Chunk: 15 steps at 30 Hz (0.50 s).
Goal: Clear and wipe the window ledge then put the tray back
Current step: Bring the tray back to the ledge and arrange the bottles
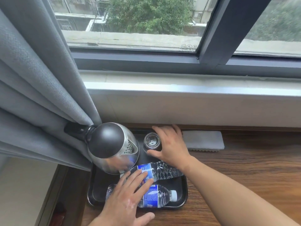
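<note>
Head view: I am looking down at a black tray [186, 193] on the wooden ledge [244, 168] under the window, at its left end where the grey curtain [40, 95] hangs against it.

On the tray's far left stands a stainless electric kettle [112, 144] with a black lid, its handle pushed into the curtain folds. Just right of it, at the tray's far edge, a clear glass tumbler [151, 141] stands upright. Two water bottles with blue labels lie on their sides nearer to me. The upper bottle [162, 172] looks crumpled; its left end touches the kettle. The lower bottle [158, 195] has its white cap pointing right.

My left hand [125, 198] lies flat across both bottles. Its fingers are straight and spread over the labels, and the thumb rests on the wood in front of the tray's near rim.

My right hand [171, 144] arcs round the tumbler. The thumb is against its near side and the fingers reach behind its far side. I cannot tell whether they actually press the glass.

Just right of that hand, a folded grey cloth [203, 140] lies on the wood against the wall. Above the wall runs the white sill [179, 82], and over it the dark window frame [228, 30].
</note>
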Motion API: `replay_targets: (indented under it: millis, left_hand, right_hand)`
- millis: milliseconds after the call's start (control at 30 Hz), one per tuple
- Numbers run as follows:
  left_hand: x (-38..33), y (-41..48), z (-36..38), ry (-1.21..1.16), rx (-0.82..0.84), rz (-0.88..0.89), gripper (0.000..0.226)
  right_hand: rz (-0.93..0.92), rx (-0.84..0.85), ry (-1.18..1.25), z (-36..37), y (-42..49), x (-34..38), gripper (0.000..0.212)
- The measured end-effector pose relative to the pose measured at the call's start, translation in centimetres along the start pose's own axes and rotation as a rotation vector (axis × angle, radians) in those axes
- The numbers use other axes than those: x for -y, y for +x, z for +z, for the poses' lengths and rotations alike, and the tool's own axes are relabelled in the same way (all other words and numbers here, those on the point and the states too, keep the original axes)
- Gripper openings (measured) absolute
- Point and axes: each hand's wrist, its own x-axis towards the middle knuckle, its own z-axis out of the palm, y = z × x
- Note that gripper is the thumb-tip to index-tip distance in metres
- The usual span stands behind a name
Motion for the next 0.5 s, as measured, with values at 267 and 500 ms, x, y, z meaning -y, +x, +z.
replay_targets:
  millis: [267, 500]
  left_hand:
    - [0.1, -0.1, 0.2, 0.032, -0.009, 0.006, 0.09]
    - [-0.1, -0.2, -0.2, 0.035, 0.005, -0.015, 0.09]
  right_hand:
    - [0.042, -0.091, 0.023, 0.7, 0.0, -0.8, 0.077]
    - [0.059, -0.078, 0.028, 0.6, 0.1, -0.9, 0.078]
